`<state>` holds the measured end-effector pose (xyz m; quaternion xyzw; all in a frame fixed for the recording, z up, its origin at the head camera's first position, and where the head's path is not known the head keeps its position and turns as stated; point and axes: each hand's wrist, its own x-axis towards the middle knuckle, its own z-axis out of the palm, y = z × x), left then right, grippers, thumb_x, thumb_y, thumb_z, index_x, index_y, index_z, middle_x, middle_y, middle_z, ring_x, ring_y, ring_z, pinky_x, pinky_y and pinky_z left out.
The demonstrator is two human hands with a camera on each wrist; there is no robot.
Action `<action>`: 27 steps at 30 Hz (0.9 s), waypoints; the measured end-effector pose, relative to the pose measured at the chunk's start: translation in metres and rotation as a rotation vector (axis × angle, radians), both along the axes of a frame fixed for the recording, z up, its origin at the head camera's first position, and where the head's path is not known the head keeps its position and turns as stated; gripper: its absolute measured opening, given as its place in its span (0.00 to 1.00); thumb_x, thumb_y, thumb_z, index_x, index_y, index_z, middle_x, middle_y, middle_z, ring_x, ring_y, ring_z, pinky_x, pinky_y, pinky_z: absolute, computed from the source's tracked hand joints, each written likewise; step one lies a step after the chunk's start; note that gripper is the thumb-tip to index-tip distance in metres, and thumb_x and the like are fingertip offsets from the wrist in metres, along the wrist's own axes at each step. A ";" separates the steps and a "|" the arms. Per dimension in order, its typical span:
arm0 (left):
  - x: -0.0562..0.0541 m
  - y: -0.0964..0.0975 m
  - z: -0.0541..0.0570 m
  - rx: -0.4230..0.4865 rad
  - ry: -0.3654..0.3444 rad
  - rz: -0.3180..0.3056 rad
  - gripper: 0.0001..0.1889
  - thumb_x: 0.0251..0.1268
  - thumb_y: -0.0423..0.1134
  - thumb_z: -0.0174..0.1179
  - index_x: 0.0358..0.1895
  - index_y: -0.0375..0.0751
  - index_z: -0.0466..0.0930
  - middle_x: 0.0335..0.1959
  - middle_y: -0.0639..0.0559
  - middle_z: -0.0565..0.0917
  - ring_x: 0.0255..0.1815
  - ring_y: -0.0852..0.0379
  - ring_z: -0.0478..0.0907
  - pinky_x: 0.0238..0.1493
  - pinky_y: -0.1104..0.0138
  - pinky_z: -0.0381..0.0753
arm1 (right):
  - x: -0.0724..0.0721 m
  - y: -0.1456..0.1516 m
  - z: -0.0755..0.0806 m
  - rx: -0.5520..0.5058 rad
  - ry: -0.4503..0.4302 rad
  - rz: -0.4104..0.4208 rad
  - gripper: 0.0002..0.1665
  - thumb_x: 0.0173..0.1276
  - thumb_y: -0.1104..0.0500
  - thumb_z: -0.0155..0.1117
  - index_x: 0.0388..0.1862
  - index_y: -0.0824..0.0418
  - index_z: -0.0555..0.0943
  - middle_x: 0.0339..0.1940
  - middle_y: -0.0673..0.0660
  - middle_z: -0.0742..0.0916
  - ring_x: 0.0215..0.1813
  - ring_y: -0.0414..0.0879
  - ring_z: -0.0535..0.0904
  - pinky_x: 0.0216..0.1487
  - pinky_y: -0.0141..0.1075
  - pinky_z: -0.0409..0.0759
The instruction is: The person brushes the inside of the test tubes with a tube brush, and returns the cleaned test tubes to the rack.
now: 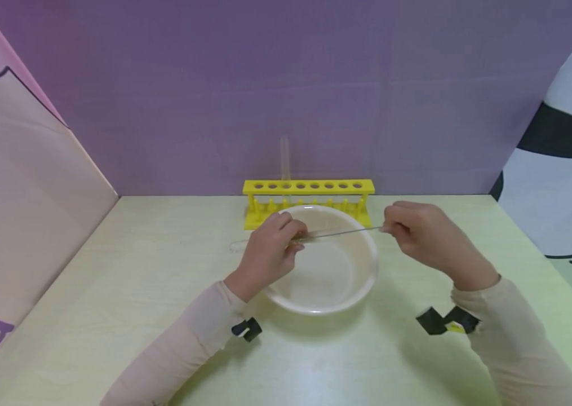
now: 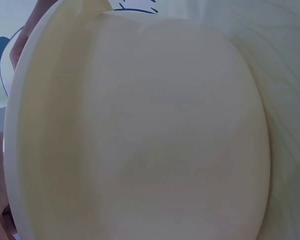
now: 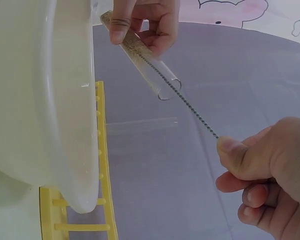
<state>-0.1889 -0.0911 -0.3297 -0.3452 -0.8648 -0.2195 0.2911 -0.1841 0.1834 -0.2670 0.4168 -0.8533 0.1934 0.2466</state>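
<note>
Above the white bowl (image 1: 316,309), my left hand (image 1: 267,248) grips a clear glass test tube (image 3: 149,75). A test tube brush (image 3: 195,115) is inside it: the tan bristles lie within the tube near the left fingers, and its twisted wire handle sticks out of the open mouth. My right hand (image 1: 420,239) pinches the wire's end between thumb and forefinger, to the right of the bowl. The tube's rounded end pokes out to the left of my left hand. In the left wrist view the bowl's outer wall (image 2: 180,120) hides most of the hands' work.
Behind the bowl stands a yellow test tube rack (image 1: 311,187), partly hidden by the bowl. Another clear test tube (image 1: 286,158) stands upright in it, left of the middle. A purple backdrop (image 1: 286,84) rises at the table's far edge, with printed side panels left and right.
</note>
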 end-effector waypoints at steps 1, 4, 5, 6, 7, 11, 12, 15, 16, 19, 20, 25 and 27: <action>0.000 0.000 0.000 0.000 0.001 -0.001 0.13 0.48 0.26 0.68 0.38 0.40 0.80 0.30 0.52 0.77 0.31 0.55 0.71 0.33 0.68 0.73 | 0.000 -0.001 0.000 0.001 -0.005 -0.001 0.25 0.47 0.79 0.65 0.15 0.53 0.65 0.15 0.43 0.65 0.19 0.33 0.58 0.24 0.30 0.69; 0.000 0.001 0.001 0.002 0.009 -0.004 0.14 0.47 0.26 0.69 0.38 0.40 0.80 0.30 0.52 0.77 0.31 0.55 0.71 0.33 0.68 0.73 | 0.000 -0.002 0.000 0.005 -0.022 -0.007 0.26 0.47 0.79 0.66 0.15 0.53 0.64 0.15 0.42 0.64 0.19 0.33 0.57 0.25 0.30 0.69; 0.000 0.002 0.001 0.002 0.013 -0.005 0.14 0.47 0.26 0.68 0.38 0.40 0.79 0.30 0.52 0.77 0.31 0.55 0.71 0.33 0.68 0.73 | 0.000 -0.003 0.000 0.006 -0.030 -0.010 0.26 0.47 0.79 0.66 0.14 0.53 0.64 0.15 0.42 0.63 0.19 0.33 0.58 0.25 0.30 0.69; 0.000 0.002 0.001 0.004 0.017 -0.007 0.14 0.47 0.26 0.68 0.38 0.40 0.79 0.30 0.52 0.77 0.31 0.55 0.71 0.33 0.68 0.73 | 0.000 -0.003 0.000 0.005 -0.037 -0.011 0.26 0.48 0.78 0.66 0.14 0.53 0.64 0.15 0.42 0.63 0.19 0.33 0.58 0.25 0.30 0.69; 0.000 0.003 0.001 0.005 0.020 -0.009 0.14 0.46 0.26 0.68 0.38 0.40 0.79 0.30 0.52 0.76 0.31 0.55 0.71 0.33 0.68 0.73 | 0.000 -0.004 0.000 0.006 -0.043 -0.013 0.26 0.48 0.78 0.66 0.14 0.53 0.64 0.15 0.42 0.63 0.19 0.33 0.58 0.25 0.30 0.69; 0.001 0.004 0.002 0.006 0.031 -0.009 0.14 0.46 0.25 0.68 0.37 0.40 0.79 0.29 0.52 0.76 0.31 0.54 0.71 0.32 0.68 0.73 | -0.001 -0.005 -0.001 0.011 -0.056 -0.021 0.27 0.48 0.78 0.66 0.14 0.53 0.64 0.15 0.42 0.62 0.19 0.34 0.58 0.26 0.30 0.69; 0.001 0.004 0.002 0.006 0.031 -0.009 0.14 0.46 0.25 0.68 0.38 0.40 0.79 0.29 0.52 0.76 0.31 0.54 0.71 0.32 0.68 0.73 | -0.002 -0.006 -0.002 0.011 -0.060 -0.021 0.27 0.49 0.78 0.66 0.14 0.53 0.64 0.15 0.42 0.62 0.20 0.34 0.58 0.26 0.30 0.69; 0.001 0.006 0.002 0.000 0.028 -0.009 0.14 0.47 0.26 0.68 0.38 0.40 0.79 0.29 0.52 0.76 0.31 0.55 0.71 0.32 0.68 0.72 | -0.002 -0.008 -0.002 0.012 -0.066 -0.021 0.27 0.49 0.78 0.66 0.14 0.53 0.64 0.15 0.42 0.61 0.20 0.34 0.58 0.26 0.30 0.69; 0.001 0.006 0.002 0.000 0.027 -0.010 0.14 0.47 0.26 0.68 0.38 0.40 0.79 0.29 0.52 0.76 0.31 0.55 0.71 0.32 0.68 0.72 | -0.002 -0.008 -0.002 0.010 -0.070 -0.019 0.27 0.49 0.78 0.66 0.14 0.53 0.64 0.15 0.42 0.62 0.20 0.34 0.58 0.26 0.30 0.69; 0.001 0.008 0.002 0.000 0.029 -0.011 0.14 0.47 0.26 0.68 0.39 0.40 0.79 0.29 0.52 0.75 0.31 0.54 0.70 0.31 0.68 0.71 | -0.002 -0.011 -0.002 0.004 -0.078 -0.012 0.27 0.49 0.78 0.66 0.14 0.53 0.64 0.15 0.42 0.61 0.20 0.34 0.58 0.27 0.30 0.69; 0.001 0.008 0.002 0.000 0.030 -0.011 0.14 0.47 0.26 0.68 0.39 0.40 0.79 0.29 0.52 0.75 0.31 0.55 0.70 0.31 0.68 0.71 | -0.002 -0.011 -0.002 0.004 -0.080 -0.012 0.27 0.49 0.78 0.66 0.14 0.53 0.64 0.15 0.42 0.62 0.20 0.34 0.58 0.27 0.30 0.69; 0.002 0.011 0.003 0.000 0.029 -0.011 0.14 0.47 0.26 0.68 0.39 0.40 0.79 0.29 0.52 0.75 0.32 0.55 0.70 0.30 0.69 0.71 | -0.002 -0.016 -0.004 0.011 -0.096 -0.003 0.27 0.49 0.79 0.65 0.14 0.53 0.63 0.15 0.43 0.62 0.20 0.35 0.59 0.26 0.30 0.69; 0.003 0.011 0.003 -0.004 0.024 -0.013 0.14 0.47 0.26 0.68 0.40 0.40 0.79 0.29 0.52 0.75 0.32 0.54 0.71 0.31 0.69 0.72 | -0.003 -0.018 -0.005 0.009 -0.092 0.008 0.27 0.48 0.80 0.64 0.14 0.53 0.63 0.15 0.44 0.63 0.21 0.35 0.59 0.26 0.30 0.69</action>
